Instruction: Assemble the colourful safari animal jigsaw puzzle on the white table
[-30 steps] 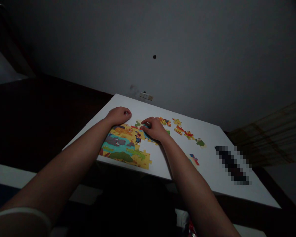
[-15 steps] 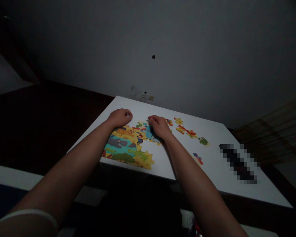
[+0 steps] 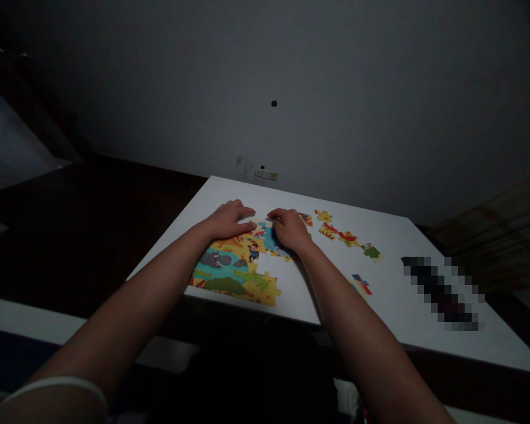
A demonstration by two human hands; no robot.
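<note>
- The left hand [image 3: 229,220] has just uncurled: half a second ago its fingers bent in toward the thumb; now they reach rightward, spread, with the thumb apart. No thing shows in it.
- The right hand [image 3: 291,228] stays bent over the blue part of the puzzle [image 3: 229,277], index finger pointing left. Whether it pinches anything, I cannot tell.
- The gap between the hands is narrower, so the work now seems to centre on the puzzle's far edge, with both hands at it. Whether the left thumb presses there or hovers is unclear.
- The puzzle lies flat on the near left part of the table [image 3: 388,306], a notch of bare white on its right side.
- Hands: two. Joined puzzle: one.
- Pieces well clear of the right hand: five, namely a yellow piece [image 3: 323,215], an orange piece [image 3: 328,231], a red piece [image 3: 348,238], a green piece [image 3: 371,252] and, nearer, a blue-and-red piece [image 3: 362,285].
- Beside the right hand: at least one more, a part-hidden piece [image 3: 306,218].
- Blurred dark thing [image 3: 441,294] at right: one.
</note>
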